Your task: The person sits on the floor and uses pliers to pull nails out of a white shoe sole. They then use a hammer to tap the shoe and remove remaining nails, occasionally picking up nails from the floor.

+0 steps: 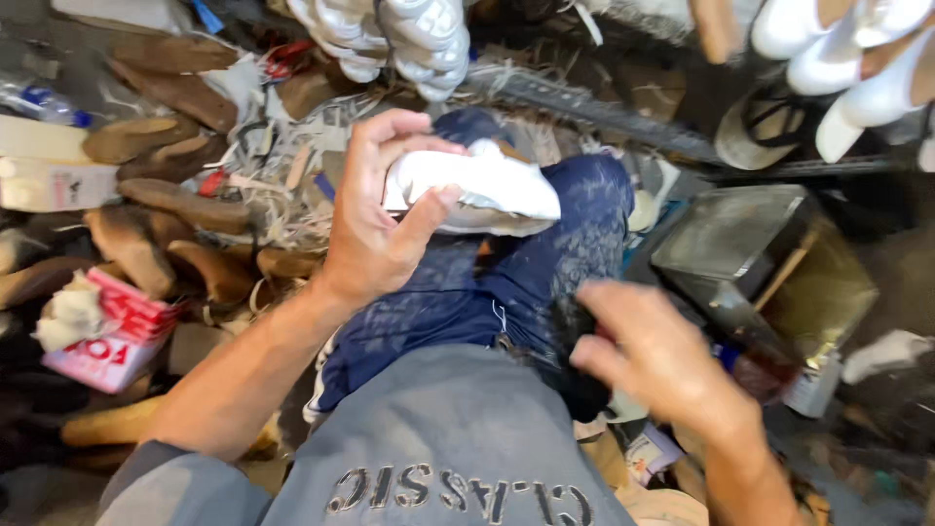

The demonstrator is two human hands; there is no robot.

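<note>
Gripping a white shoe upper over the knee, the left hand curled fingers and thumb around it while the blurred right hand, loosely bent, held a dark brush, suggesting brushing was underway

The right hand is smeared by motion blur, and the dark brush-like thing under its fingers is too blurred to name. The left hand covers the near end of the white shoe upper, so its heel stays hidden. Along the top edge, the white shoes and the stacked white soles are cut off — only parts show. At the left edge the plastic bottle is cropped. The metal tin is in shadow — its inside cannot be made out.
</note>
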